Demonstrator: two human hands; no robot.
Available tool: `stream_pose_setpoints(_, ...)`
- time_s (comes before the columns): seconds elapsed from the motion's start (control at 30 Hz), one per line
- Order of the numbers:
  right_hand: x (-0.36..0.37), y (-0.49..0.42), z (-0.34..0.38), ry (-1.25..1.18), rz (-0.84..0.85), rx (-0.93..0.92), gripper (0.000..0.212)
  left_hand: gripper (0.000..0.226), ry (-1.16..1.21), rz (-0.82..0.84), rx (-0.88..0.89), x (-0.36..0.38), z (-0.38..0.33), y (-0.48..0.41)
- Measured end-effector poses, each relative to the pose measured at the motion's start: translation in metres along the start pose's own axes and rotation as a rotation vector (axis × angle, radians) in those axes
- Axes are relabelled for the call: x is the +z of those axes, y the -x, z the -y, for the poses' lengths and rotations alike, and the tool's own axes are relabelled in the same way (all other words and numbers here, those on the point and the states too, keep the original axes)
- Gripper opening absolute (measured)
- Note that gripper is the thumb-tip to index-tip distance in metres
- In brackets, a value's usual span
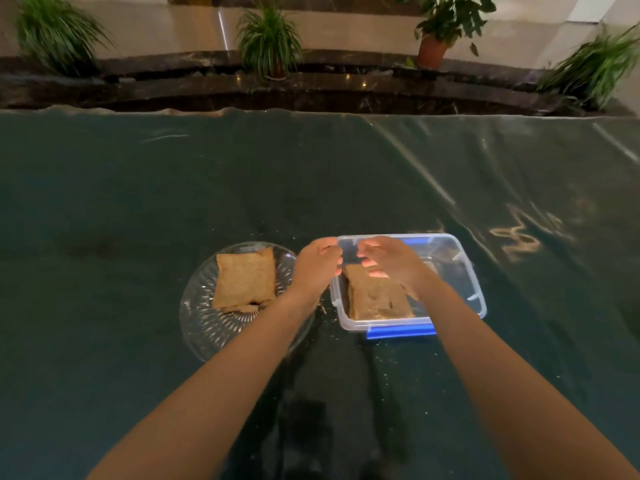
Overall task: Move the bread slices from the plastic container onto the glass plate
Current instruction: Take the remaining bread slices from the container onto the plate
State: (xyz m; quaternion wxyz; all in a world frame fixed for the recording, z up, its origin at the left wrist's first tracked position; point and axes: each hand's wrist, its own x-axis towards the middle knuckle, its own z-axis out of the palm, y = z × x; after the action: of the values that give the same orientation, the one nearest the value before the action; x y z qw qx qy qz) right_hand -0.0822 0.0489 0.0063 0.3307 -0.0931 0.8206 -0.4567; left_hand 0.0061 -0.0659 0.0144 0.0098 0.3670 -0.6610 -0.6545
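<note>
A clear plastic container [460, 258] with blue clips sits on the dark table, right of centre. Brown bread slices [377, 299] lie stacked in its near left part. To its left stands a round glass plate [207, 327] carrying bread slices [244, 277], one on top of another. My left hand [317, 265] hovers between plate and container at the container's left rim, fingers curled and holding nothing. My right hand [391, 259] hangs over the container just above the bread, fingers loosely apart and empty.
The table [138, 202] is covered with a dark green cloth under shiny clear film, dotted with crumbs near the plate. Beyond its far edge runs a dark stone ledge with several potted plants [268, 39].
</note>
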Motion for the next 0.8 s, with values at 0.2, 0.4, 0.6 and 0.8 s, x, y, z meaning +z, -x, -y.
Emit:
stream_pose_setpoints(0.2, -0.049, -0.001, -0.037, -0.033, -0.014, 0.069, 0.022, 0.039, -0.235, 0.005, -0.050, 0.054, 0.010, 0.005)
stream_pose_setpoints(0.4, -0.061, -0.019, -0.066, -0.005, -0.037, 0.188, 0.029, 0.030, -0.331, -0.071, -0.091, 0.085, 0.026, -0.004)
stream_pose_setpoints(0.6, -0.044, -0.033, -0.075, -0.005, 0.007, 0.274, 0.029, 0.040, -0.319, -0.193, -0.258, 0.098, 0.031, -0.018)
stream_pose_setpoints(0.8, -0.032, -0.035, -0.078, -0.078, -0.016, 0.297, 0.031, 0.034, -0.204, -0.244, -0.349, 0.102, 0.031, -0.024)
